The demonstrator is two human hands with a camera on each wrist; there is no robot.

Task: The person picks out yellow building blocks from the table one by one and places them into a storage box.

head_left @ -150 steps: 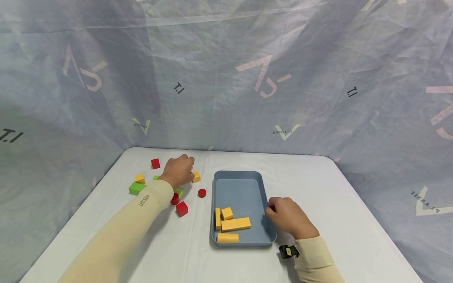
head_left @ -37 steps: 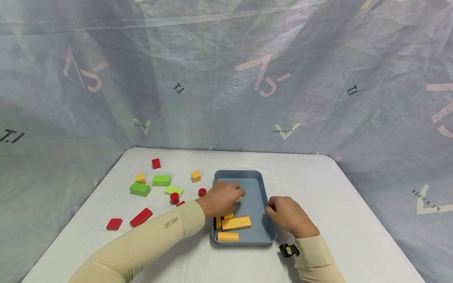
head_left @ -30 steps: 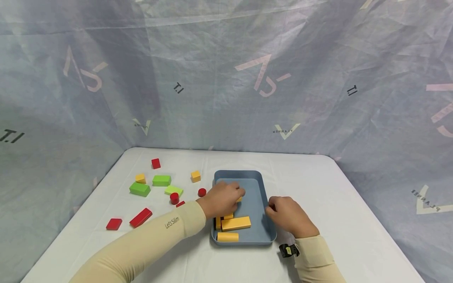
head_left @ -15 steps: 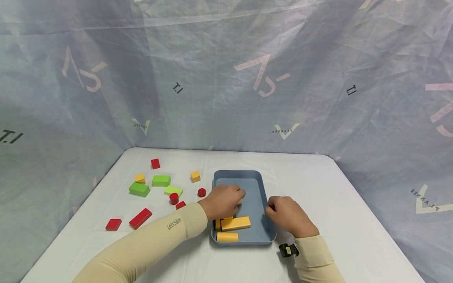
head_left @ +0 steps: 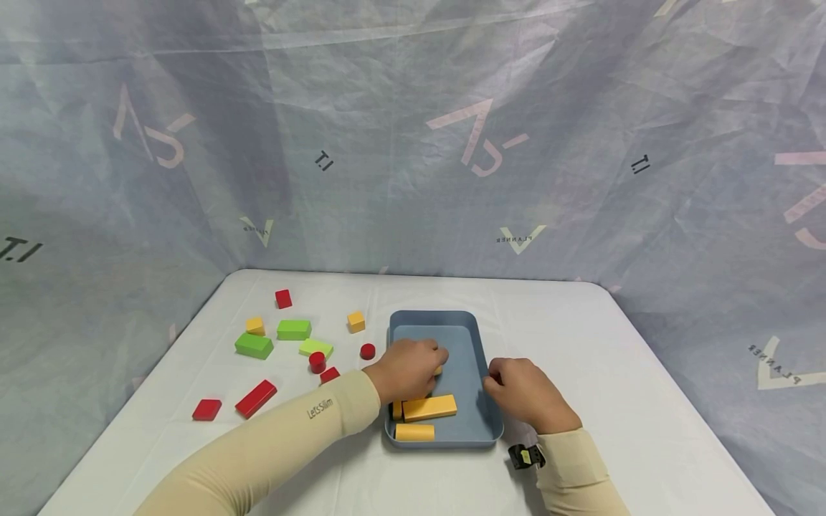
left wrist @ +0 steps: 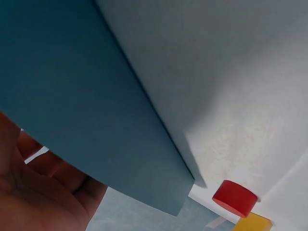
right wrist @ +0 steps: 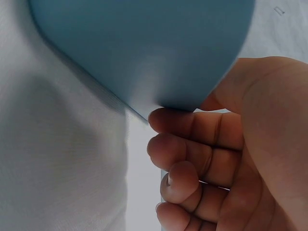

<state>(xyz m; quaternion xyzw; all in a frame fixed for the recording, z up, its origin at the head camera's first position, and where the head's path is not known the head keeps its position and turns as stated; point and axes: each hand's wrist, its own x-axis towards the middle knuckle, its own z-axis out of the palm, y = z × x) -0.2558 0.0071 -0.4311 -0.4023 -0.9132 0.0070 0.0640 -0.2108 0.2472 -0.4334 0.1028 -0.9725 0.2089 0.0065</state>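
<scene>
My left hand [head_left: 409,369] reaches over the left wall into a blue-grey tray [head_left: 461,330]. Its fingers curl over a yellow block [head_left: 439,370], which shows only as a small patch at the fingertips. Below that hand, a long yellow block [head_left: 430,408], a yellow cylinder [head_left: 415,432] and a narrow yellow block [head_left: 396,411] lie in the tray; a yellow cube beside them is mostly covered. On the tray's right side, my right hand [head_left: 525,394] pinches the wall between thumb and index finger. The right wrist view shows this right hand [right wrist: 192,149] with its other fingers curled.
Left of the tray lie green blocks [head_left: 294,330], a red bar [head_left: 256,398], red cubes [head_left: 283,299], a red cylinder [head_left: 317,362] and a red disc [head_left: 368,351]. Two yellow cubes [head_left: 356,322] also sit there. A grey curtain [head_left: 400,143] hangs behind the white table [head_left: 548,315].
My left hand has come from the blocks at the left into the tray with a yellow block. Over the last second it shifts slightly nearer. The right hand keeps its place.
</scene>
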